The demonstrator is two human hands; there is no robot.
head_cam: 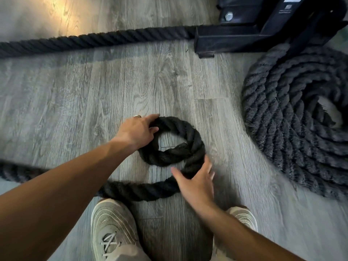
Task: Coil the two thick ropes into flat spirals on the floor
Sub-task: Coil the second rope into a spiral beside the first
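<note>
Fingers of my left hand (136, 131) are curling round the thick black twisted rope's (177, 146) first loop on the grey wood-grain floor (94, 87), pinning it; my right hand (195, 182) is pressing flat-fingered, steering the second turn snug.

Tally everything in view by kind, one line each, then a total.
Finished rope coil: 1
Rope being coiled, its loose run passing the feet: 1
Straight rope stretch along the far floor, which may belong to either rope: 1
Hands, left hand and right hand: 2
Shoes, left shoe and right shoe: 2
Black metal frame: 1
Total: 8
</note>
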